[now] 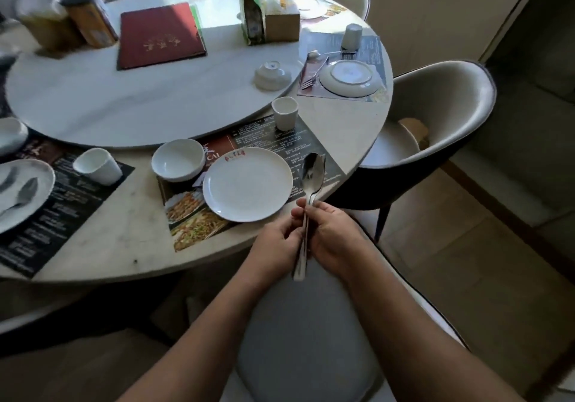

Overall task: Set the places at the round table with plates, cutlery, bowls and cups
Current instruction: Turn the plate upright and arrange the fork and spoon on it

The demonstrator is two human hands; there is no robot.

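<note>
2 hands: both meet just off the near edge of the round table (102, 246), above a grey chair seat (308, 333).
Left hand (277, 243): fingers curled closed around the handles of the cutlery.
Right hand (331, 236): closed on the same handles from the other side, thumb near the neck of the spoon.
Cutlery: a metal spoon (312, 175) stands bowl-up over the right edge of the near placemat; at least 1 more handle lies against it in the grip, but I cannot tell what piece it is.
Near placemat (193, 224): printed with food photos, lying at the near edge of the table.
Plate (247, 185): white, face up, in the middle of that placemat, just left of the spoon.
Bowl (179, 159): white, upright, at the placemat's far left corner, touching or almost touching the plate.
Cup (284, 112): white, upright, at the placemat's far right corner, beside the rim of the turntable (93, 100).
Right-edge place: a plate (350, 78) upside down on its mat, a fork (314, 75) to its left, a cup (351, 37) turned over beyond it.
Left-edge place: a plate (18, 193) carrying a spoon, with a cup (98, 165) on the dark mat.
Turntable load: 1 upturned bowl (272, 75), a red menu (160, 36), a brown box (281, 25).
</note>
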